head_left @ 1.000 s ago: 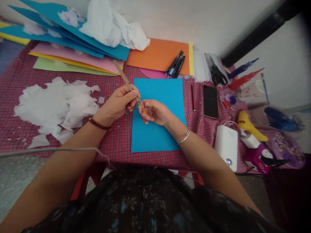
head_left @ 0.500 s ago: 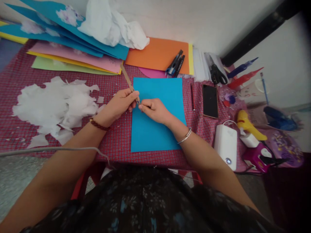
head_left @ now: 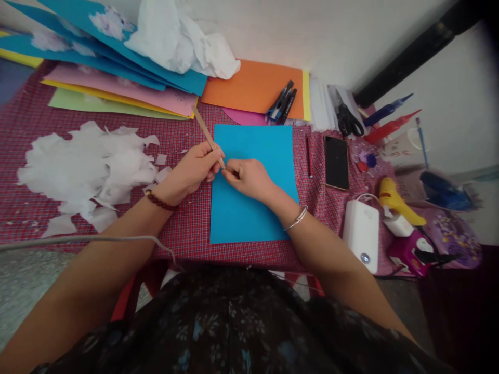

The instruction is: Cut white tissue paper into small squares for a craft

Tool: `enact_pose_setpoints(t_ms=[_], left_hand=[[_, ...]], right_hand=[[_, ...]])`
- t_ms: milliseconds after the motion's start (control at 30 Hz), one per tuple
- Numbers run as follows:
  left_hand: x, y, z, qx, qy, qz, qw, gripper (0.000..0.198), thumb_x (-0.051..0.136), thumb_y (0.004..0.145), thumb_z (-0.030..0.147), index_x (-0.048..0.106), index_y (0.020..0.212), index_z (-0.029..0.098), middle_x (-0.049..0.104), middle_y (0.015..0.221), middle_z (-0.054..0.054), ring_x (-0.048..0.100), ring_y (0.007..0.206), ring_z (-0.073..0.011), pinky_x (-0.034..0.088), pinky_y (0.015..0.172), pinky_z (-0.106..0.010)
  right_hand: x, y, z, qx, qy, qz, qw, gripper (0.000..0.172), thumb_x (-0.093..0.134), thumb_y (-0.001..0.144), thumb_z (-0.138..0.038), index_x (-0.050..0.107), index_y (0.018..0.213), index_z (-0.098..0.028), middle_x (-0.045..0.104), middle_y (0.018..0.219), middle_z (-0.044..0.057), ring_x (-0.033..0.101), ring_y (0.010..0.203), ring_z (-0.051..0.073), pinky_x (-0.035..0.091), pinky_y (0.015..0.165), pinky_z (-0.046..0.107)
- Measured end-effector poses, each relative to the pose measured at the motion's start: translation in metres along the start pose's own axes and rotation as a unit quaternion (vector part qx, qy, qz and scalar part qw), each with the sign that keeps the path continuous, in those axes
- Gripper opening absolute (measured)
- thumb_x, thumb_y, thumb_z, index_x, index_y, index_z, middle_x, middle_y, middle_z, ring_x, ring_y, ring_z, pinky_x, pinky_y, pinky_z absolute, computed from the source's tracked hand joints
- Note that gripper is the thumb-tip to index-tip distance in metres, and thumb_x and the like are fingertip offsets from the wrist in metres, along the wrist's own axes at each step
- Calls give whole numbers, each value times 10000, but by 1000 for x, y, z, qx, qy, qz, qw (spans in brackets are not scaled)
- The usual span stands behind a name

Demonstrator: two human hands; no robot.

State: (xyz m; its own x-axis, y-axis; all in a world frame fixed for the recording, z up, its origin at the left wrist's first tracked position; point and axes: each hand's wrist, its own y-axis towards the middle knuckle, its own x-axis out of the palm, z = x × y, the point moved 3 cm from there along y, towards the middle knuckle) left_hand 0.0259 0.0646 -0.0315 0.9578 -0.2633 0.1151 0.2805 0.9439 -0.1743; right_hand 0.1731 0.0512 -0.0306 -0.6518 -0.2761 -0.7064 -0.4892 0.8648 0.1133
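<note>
A thin tan strip (head_left: 203,124) slants up and left from the fingers of my left hand (head_left: 201,163), which pinches it near its lower end. My right hand (head_left: 249,177) is closed at that lower end, fingertips almost touching the left ones. What the right fingers hold is too small and hidden to name. Both hands are above the upper left part of a blue sheet (head_left: 253,218) lying flat on the red checked cloth (head_left: 191,223).
Torn white paper (head_left: 78,166) is heaped at the left. Coloured sheets (head_left: 117,91), an orange sheet (head_left: 249,85) and pens (head_left: 281,104) lie at the back. At the right are a phone (head_left: 337,162), scissors (head_left: 345,117), a white device (head_left: 361,234) and a yellow glue gun (head_left: 397,200).
My right hand's fingers have curled slightly and shifted a little at the strip's lower end. My left hand keeps its pinch in nearly the same place.
</note>
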Motion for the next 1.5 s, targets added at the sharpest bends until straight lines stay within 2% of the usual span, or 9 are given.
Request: enact_pose_setpoints(t_ms=[167, 333, 600, 733, 867, 1067, 1167, 1333, 1500], left_hand=[[0, 0, 4, 19, -43, -16, 999, 195, 621, 916, 313, 546, 780, 195, 499, 510, 57, 383, 370, -66, 291, 375, -211], [0, 1, 10, 46, -59, -36, 997, 257, 668, 896, 415, 531, 813, 214, 510, 531, 59, 427, 379, -81, 349, 411, -226], [-9, 7, 5, 73, -86, -1, 994, 185, 733, 845, 321, 606, 781, 202, 567, 596, 47, 479, 477, -68, 410, 487, -230], [-13, 7, 4, 87, -85, 27, 992, 188, 688, 874, 298, 609, 726, 215, 578, 596, 47, 483, 501, -74, 414, 512, -252], [-18, 7, 9, 126, -99, 62, 985, 279, 688, 875, 320, 536, 663, 221, 511, 554, 57, 456, 480, -77, 405, 505, -254], [-20, 10, 7, 129, -74, 66, 987, 330, 627, 935, 319, 475, 662, 210, 513, 531, 57, 468, 449, -76, 403, 478, -229], [-19, 11, 4, 118, -86, 73, 987, 356, 650, 927, 338, 474, 652, 196, 508, 523, 59, 454, 423, -64, 389, 451, -211], [-18, 11, 3, 135, -89, 73, 984, 327, 713, 880, 329, 506, 668, 190, 432, 487, 85, 398, 398, -54, 354, 416, -196], [-15, 9, 2, 168, -48, 70, 982, 277, 740, 840, 318, 548, 691, 186, 441, 468, 85, 394, 393, -58, 351, 405, -195]], right_hand=[[-3, 2, 4, -18, 123, 8, 992, 354, 504, 970, -324, 374, 657, -222, 412, 621, -26, 372, 620, 134, 257, 580, 275], [1, 3, 10, 27, 280, 3, 960, 374, 483, 1001, -446, 470, 711, -210, 437, 585, -42, 390, 563, 113, 291, 517, 234], [3, 5, 13, 77, 390, 17, 917, 389, 513, 993, -514, 465, 753, -212, 428, 547, -67, 335, 481, 85, 294, 467, 206], [4, 7, 14, 77, 397, 32, 914, 308, 487, 1022, -404, 481, 782, -212, 434, 559, -67, 351, 484, 87, 322, 469, 204], [0, 7, 20, 106, 355, 100, 923, 266, 473, 1017, -307, 491, 770, -211, 443, 569, -62, 383, 480, 90, 352, 466, 211], [-7, 7, 34, 106, 320, 178, 925, 392, 488, 999, -460, 374, 701, -233, 395, 563, -67, 388, 474, 83, 334, 452, 202], [-5, 9, 37, 76, 326, 174, 926, 353, 532, 970, -506, 423, 773, -234, 437, 596, -73, 405, 477, 76, 346, 449, 192], [-2, 11, 34, 27, 348, 156, 924, 233, 624, 935, -408, 501, 1050, -247, 563, 745, -70, 433, 483, 61, 373, 445, 185], [-3, 9, 33, 27, 318, 141, 937, 251, 562, 974, -459, 565, 981, -208, 534, 667, -58, 456, 503, 70, 390, 473, 192]])
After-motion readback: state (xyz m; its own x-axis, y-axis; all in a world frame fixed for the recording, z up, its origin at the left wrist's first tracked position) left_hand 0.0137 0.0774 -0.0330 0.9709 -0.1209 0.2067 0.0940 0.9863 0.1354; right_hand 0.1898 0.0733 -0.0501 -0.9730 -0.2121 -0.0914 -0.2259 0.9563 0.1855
